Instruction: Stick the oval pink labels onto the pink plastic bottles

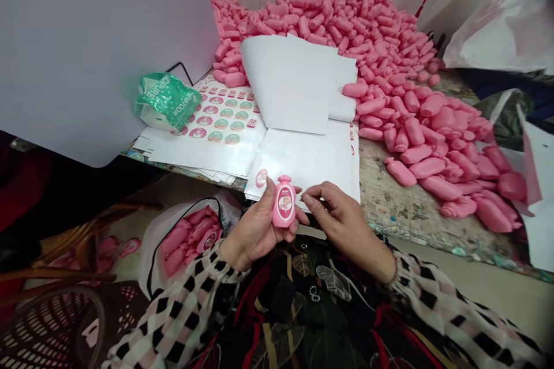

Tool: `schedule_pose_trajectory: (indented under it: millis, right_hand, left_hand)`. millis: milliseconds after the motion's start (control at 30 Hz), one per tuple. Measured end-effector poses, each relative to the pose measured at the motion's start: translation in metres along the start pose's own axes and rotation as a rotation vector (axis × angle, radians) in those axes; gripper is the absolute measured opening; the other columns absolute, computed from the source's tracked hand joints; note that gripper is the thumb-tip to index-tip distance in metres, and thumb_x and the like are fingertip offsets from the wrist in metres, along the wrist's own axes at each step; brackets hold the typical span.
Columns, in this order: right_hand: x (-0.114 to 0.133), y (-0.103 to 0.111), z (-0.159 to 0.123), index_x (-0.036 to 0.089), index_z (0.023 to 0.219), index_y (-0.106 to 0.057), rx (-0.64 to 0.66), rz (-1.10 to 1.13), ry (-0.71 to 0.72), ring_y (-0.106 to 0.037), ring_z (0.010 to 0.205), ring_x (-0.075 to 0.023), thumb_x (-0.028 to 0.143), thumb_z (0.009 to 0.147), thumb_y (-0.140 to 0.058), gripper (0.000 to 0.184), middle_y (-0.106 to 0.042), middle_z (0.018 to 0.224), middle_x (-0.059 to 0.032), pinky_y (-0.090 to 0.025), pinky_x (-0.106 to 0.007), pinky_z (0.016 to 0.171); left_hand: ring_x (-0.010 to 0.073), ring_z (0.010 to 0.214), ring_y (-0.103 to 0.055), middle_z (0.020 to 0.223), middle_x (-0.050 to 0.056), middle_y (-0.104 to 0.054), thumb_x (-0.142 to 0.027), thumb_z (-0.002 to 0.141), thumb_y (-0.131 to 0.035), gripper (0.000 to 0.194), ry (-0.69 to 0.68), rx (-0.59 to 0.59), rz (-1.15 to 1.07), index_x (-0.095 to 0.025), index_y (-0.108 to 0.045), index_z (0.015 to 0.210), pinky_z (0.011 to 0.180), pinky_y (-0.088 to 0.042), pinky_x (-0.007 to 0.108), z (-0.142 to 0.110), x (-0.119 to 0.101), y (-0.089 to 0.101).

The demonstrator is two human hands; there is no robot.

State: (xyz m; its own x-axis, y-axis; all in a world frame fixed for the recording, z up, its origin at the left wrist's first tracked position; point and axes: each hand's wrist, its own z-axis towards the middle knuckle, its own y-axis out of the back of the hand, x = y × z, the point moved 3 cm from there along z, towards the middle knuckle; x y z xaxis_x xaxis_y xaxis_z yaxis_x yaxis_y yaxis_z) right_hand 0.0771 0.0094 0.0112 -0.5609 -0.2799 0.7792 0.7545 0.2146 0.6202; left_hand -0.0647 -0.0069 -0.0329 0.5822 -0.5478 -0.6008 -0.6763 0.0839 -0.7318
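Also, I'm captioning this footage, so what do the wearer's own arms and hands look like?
The left sleeve and right sleeve are long and loose, with a checkered print in black, off-white and pale pink, gathered into ruffled cuffs at the wrists. The left hand and right hand are bare, without gloves.

The bottle (284, 203) is smooth plastic, the sheets (289, 83) smooth paper, the pouch (167, 101) glossy plastic, the worktop (375, 176) rough, the sleeves (186, 300) cloth.
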Motion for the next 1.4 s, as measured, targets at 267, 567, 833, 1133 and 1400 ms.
schedule_pose_trajectory:
  millis: [267,567,833,1133,1400]
  right_hand:
    - [-0.001,-0.004,0.0,0.022,0.09,-0.059,-0.038,-0.012,0.007,-0.056,0.085,-0.0168,0.033,0.091,-0.046,0.017,-0.062,0.089,-0.0032,-0.044,-0.03,0.074]
    - [-0.001,-0.002,0.001,0.021,0.089,-0.059,-0.077,-0.058,0.032,-0.056,0.084,-0.0164,0.032,0.091,-0.047,0.016,-0.062,0.087,-0.0029,-0.042,-0.029,0.074]
    - [-0.005,-0.003,0.003,0.021,0.087,-0.059,-0.076,-0.016,-0.011,-0.055,0.078,-0.0156,0.037,0.09,-0.047,0.02,-0.061,0.083,-0.0026,-0.043,-0.027,0.069]
    - [-0.017,-0.005,0.008,0.022,0.086,-0.059,-0.084,-0.031,-0.055,-0.056,0.076,-0.0153,0.039,0.089,-0.048,0.021,-0.062,0.083,-0.0016,-0.042,-0.028,0.068]
    - [-0.018,-0.022,0.049,0.023,0.09,-0.06,0.012,-0.272,0.019,-0.055,0.079,-0.0156,0.031,0.088,-0.048,0.015,-0.062,0.085,-0.0006,-0.038,-0.028,0.068]
  left_hand:
    - [0.0117,0.049,-0.057,0.072,0.008,-0.066,-0.069,0.083,-0.027,0.061,0.022,0.022,-0.027,-0.016,-0.055,0.098,0.043,-0.044,0.02,0.004,0.001,-0.003]
    - [0.0111,0.049,-0.056,0.072,0.008,-0.065,-0.069,0.083,-0.027,0.063,0.015,0.046,-0.042,-0.016,-0.055,0.101,0.042,-0.043,0.02,0.005,0.002,-0.003]
    - [0.0109,0.052,-0.057,0.073,0.006,-0.065,-0.059,0.086,-0.041,0.051,0.01,-0.01,-0.015,-0.016,-0.054,0.111,0.044,-0.044,0.019,0.0,0.002,0.003]
    - [0.0086,0.045,-0.05,0.067,0.002,-0.061,-0.038,0.083,-0.057,0.032,-0.043,-0.121,0.114,-0.015,-0.053,0.105,0.038,-0.036,0.017,-0.005,0.002,0.006]
    - [0.0177,0.081,-0.062,0.092,0.004,-0.066,-0.023,0.076,-0.061,0.027,-0.396,-0.449,0.986,-0.02,-0.061,0.103,0.072,-0.05,0.029,-0.032,-0.024,0.031]
